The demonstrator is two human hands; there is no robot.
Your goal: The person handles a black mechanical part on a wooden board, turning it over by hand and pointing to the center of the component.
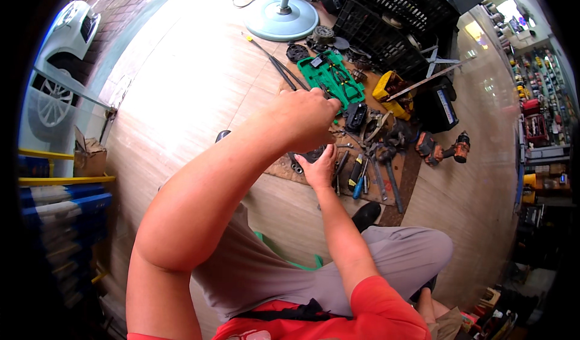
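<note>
Your left hand [306, 115] curled above dark part [313, 153]; can't tell what fingers grasp. Your right hand [320, 170] at part, thumb spread, grip unclear. Green case [330, 75] beyond.

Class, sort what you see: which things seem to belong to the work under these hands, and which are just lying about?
Probably the job, judging by closeness:
dark metal part, partly hidden by the right hand
blue-handled screwdriver
green tool case

Apparently lying about:
round stand base
black crates
cardboard box
</note>
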